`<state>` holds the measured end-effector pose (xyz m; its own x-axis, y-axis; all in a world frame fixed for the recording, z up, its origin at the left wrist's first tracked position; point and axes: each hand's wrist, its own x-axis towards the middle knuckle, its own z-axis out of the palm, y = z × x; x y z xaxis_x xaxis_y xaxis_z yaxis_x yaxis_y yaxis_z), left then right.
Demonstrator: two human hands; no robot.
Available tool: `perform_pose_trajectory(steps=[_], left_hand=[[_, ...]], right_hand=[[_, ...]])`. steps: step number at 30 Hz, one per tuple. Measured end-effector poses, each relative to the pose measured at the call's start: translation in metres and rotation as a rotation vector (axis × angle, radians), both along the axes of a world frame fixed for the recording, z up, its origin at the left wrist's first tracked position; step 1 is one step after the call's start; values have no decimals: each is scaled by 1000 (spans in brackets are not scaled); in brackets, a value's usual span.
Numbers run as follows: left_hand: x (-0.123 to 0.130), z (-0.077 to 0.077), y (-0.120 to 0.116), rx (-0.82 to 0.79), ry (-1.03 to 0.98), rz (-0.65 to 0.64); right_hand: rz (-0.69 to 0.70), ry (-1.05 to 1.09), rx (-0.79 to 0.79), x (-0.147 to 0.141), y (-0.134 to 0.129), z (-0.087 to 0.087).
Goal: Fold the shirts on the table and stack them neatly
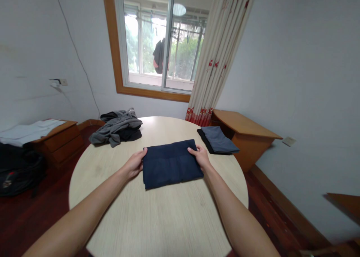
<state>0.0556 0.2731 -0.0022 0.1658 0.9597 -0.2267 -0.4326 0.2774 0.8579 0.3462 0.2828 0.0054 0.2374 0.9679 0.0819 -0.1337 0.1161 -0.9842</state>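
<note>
A navy blue garment, folded into a flat rectangle [171,165], is between my two hands over the middle of the round table. My left hand [135,163] grips its left edge, thumb on top and the fingers mostly hidden beneath. On the right side, my right hand [200,156] pinches the upper part of the edge in the same way. What kind of garment it is, I cannot tell from the folded shape. It looks level, on or just above the tabletop.
A crumpled heap of grey and black clothes [118,125] lies at the table's back left. Folded grey and black clothes [219,139] are stacked at the right edge. Beyond the pale round table [157,219] stand a wooden desk [242,123] and a drawer cabinet [63,144].
</note>
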Motion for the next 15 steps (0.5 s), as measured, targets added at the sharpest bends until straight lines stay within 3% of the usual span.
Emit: perform_pose_trajectory(steps=[5, 11, 13, 15], left_hand=[[3, -13, -2, 153, 95, -31], [1, -14, 2, 305, 249, -31], [-5, -12, 4, 344, 288, -36], [-12, -8, 6, 398, 489, -30]], right_hand=[[-111, -5, -13, 2, 11, -14], [-102, -52, 28, 8, 16, -17], [-105, -147, 53, 11, 18, -20], [-133, -339, 76, 13, 19, -22]])
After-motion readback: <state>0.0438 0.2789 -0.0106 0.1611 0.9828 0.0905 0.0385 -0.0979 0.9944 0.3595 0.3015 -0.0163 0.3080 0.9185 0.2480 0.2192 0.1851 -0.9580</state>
